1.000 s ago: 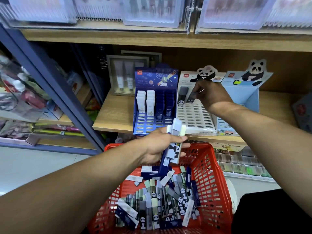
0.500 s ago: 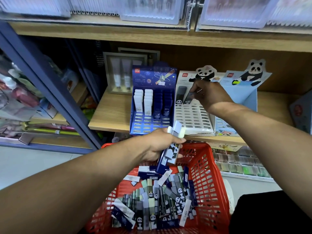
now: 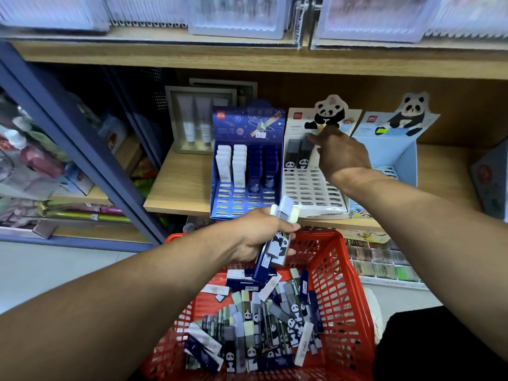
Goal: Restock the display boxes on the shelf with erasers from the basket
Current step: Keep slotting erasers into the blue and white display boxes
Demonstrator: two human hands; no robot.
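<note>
The left hand (image 3: 257, 237) grips a bunch of erasers (image 3: 277, 240), its fingers curled round them, above the far rim of the red basket (image 3: 341, 292). The bunch stands nearly upright, white and pale green ends at the top, panda sleeves lower down, and a dark blue one hanging lowest.

The right hand (image 3: 342, 155) reaches to the far end of the white box (image 3: 310, 191) on the shelf (image 3: 178, 185). Its forefinger is stretched out and touches the top of the right one of two black panda erasers (image 3: 298, 154), which stand side by side in the far row. The other fingers are hidden behind the back of the hand, so I cannot tell whether they are curled or hold anything. The rest of the box's slots show bare.

Left of it stands the blue box (image 3: 244, 171), with two columns of white erasers and two of dark blue in its far half. Right of the white box is a pale blue box (image 3: 404, 158) with a panda card on top.

In the basket lies a loose heap of erasers (image 3: 255, 325), mostly at its near left: panda, dark blue and white kinds mixed.
</note>
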